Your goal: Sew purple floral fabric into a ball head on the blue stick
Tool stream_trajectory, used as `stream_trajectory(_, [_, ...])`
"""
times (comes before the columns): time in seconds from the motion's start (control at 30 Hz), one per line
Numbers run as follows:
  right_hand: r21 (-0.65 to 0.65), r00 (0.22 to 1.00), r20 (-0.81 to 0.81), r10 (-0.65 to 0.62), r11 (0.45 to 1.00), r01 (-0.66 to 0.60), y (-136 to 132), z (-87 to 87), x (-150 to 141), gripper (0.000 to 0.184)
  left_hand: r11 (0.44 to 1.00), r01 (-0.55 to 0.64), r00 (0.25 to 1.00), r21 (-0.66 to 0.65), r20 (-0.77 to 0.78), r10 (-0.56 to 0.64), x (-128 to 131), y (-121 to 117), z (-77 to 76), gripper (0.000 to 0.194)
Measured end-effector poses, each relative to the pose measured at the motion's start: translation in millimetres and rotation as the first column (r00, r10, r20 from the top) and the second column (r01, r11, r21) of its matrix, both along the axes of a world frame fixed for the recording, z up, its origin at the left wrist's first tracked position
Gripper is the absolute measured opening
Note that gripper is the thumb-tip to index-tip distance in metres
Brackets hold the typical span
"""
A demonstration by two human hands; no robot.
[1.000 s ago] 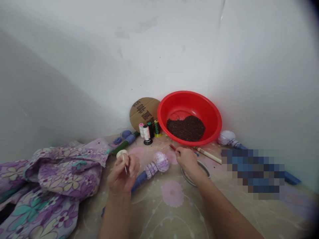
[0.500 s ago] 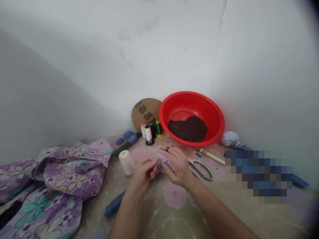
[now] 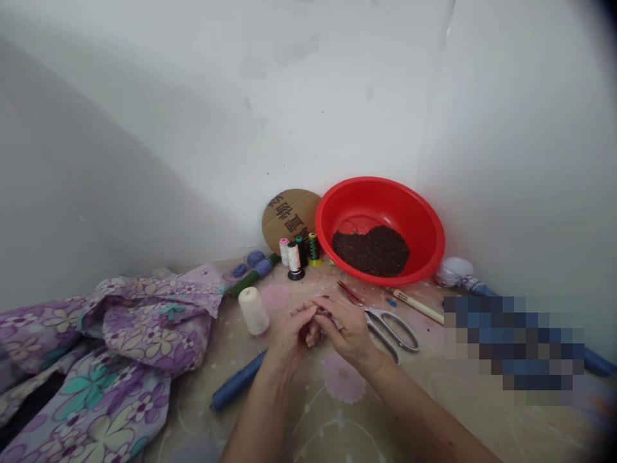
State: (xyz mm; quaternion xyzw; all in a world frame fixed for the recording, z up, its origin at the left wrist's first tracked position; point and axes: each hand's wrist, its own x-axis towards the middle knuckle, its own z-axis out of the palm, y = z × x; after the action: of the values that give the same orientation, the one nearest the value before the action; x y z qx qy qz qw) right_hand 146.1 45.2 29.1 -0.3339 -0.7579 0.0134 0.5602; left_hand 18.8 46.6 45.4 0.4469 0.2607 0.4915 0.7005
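My left hand (image 3: 293, 334) and my right hand (image 3: 346, 331) meet above the middle of the table, fingers bent and thumbs close together. Between them is a small lilac cloth bundle (image 3: 333, 317), mostly covered by my fingers. My right hand is closed over it; what the left fingertips pinch is hidden. From under my left forearm sticks out a blue-wrapped handle (image 3: 237, 384); whether it joins the bundle I cannot tell. A cone of cream thread (image 3: 254, 312) stands left of my hands. Large grey-handled scissors (image 3: 398, 334) lie just right of them.
Flowered purple fabric (image 3: 144, 341) is heaped on the left. At the back are several thread spools (image 3: 294, 260), a cardboard disc (image 3: 289, 218) and a red basin (image 3: 427, 225) with dark brown grains. Red-handled snips (image 3: 350, 292) and a white ball-headed stick (image 3: 454, 271) lie nearby. Pixelation covers the right side.
My hands have drawn together over the cloth bundle, covering more of it. The right fingers have shifted, uncovering the red-handled snips. The whole view has slid slightly.
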Motion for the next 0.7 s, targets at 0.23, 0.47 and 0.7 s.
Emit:
stream_trajectory(0.23, [-0.131, 0.98, -0.165, 0.109, 0.983, -0.131, -5, 7.2, 0, 0.023, 0.997, 0.015, 1.0, 0.079, 0.001, -0.015, 0, -1, -0.7, 0.017])
stream_trajectory(0.47, [-0.273, 0.896, -0.423, 0.134, 0.924, -0.267, -2, 19.4, 4, 0.019, 0.996, 0.016, 0.991, 0.09, -0.134, -0.004, -5, -1, 1.2, 0.018])
stream_trajectory(0.7, [-0.182, 0.348, -0.927, 0.138, 0.645, -0.743, -6, 44.3, 27, 0.013, 0.985, -0.103, 0.958, 0.137, -0.251, 0.135, -23, -3, 23.9, 0.029])
